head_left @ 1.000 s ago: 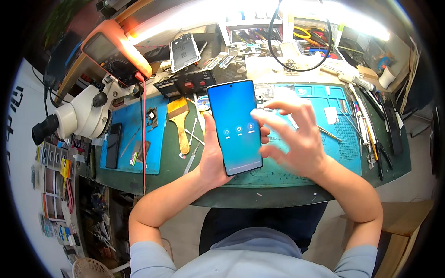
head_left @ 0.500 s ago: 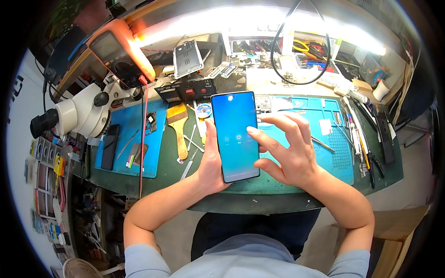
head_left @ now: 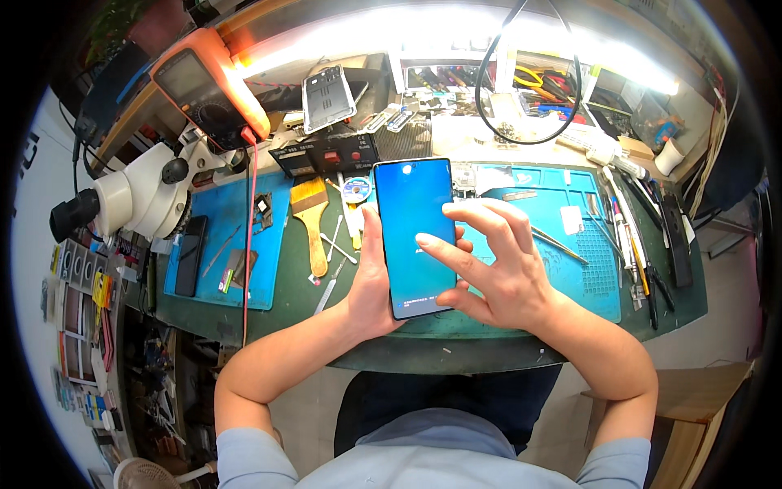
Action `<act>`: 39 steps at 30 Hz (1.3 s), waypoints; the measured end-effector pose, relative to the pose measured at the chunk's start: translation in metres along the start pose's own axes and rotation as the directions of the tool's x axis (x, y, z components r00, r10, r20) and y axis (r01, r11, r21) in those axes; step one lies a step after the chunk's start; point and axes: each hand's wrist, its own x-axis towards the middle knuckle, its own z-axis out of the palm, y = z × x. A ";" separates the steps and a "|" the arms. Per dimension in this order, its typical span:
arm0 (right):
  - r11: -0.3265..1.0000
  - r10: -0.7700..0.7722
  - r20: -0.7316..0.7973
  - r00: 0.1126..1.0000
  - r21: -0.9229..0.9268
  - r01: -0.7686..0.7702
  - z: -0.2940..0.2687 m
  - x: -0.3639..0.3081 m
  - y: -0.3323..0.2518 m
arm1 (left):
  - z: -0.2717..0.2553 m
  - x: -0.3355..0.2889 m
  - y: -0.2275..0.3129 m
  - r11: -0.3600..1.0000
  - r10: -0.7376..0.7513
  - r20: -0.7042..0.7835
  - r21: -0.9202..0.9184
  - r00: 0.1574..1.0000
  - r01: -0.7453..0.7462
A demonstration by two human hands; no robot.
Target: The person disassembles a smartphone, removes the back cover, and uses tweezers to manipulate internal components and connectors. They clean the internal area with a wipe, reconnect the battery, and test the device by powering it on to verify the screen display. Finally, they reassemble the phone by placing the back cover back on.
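A smartphone [head_left: 411,208] with a lit blue screen stands nearly upright in the middle, above the bench. My left hand [head_left: 371,292] is closed round its left side, thumb along the edge; some fingertips show past the right edge. My right hand [head_left: 513,273] is open over the phone's right side, fingers spread. Its index fingertip is at the middle of the screen; whether it touches the glass I cannot tell. Behind the hands lies a blue repair mat [head_left: 599,269] with tweezers [head_left: 558,244] on it.
Left of the phone lie a wooden-handled brush [head_left: 312,228] and crossed cotton swabs [head_left: 336,244]. Farther left are a dark phone [head_left: 191,257], a white microscope [head_left: 138,196] and an orange multimeter [head_left: 212,94]. Pens and tools [head_left: 631,236] line the right. A black cable loop [head_left: 476,94] hangs at the back.
My right hand has shifted slightly left, its index finger farther over the screen. Two round icons have gone from the screen; small text now shows there. The phone has barely moved.
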 end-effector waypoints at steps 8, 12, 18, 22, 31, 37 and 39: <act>1.000 0.013 0.019 1.000 -0.026 -0.012 -0.003 0.001 -0.002 | 0.002 0.000 -0.001 1.000 0.004 -0.047 0.014 0.999 -0.003; 0.997 0.049 -0.091 0.995 -0.055 -0.054 -0.016 0.007 -0.003 | -0.007 -0.002 -0.002 0.977 0.005 0.052 -0.213 0.999 0.006; 0.918 0.336 -0.001 0.942 -0.221 -0.328 -0.041 -0.010 0.022 | -0.006 -0.002 0.001 0.989 -0.049 0.017 -0.137 0.999 0.051; 0.825 0.467 0.185 0.865 -0.442 -0.351 -0.061 -0.051 0.028 | -0.004 -0.001 0.000 0.991 -0.067 0.035 -0.116 0.997 0.071; 0.707 0.577 0.030 0.816 -0.519 -0.480 -0.081 -0.076 0.046 | 0.001 -0.005 -0.001 0.991 -0.043 -0.031 -0.129 0.999 0.039; 0.834 0.530 0.208 0.822 0.052 -0.550 -0.070 -0.027 -0.019 | -0.011 -0.008 -0.018 0.989 0.125 -0.045 -0.069 0.991 -0.128; 0.798 0.453 0.272 0.849 0.301 -0.522 -0.055 -0.008 -0.047 | 0.008 -0.006 -0.018 0.991 0.106 -0.097 0.089 0.990 -0.097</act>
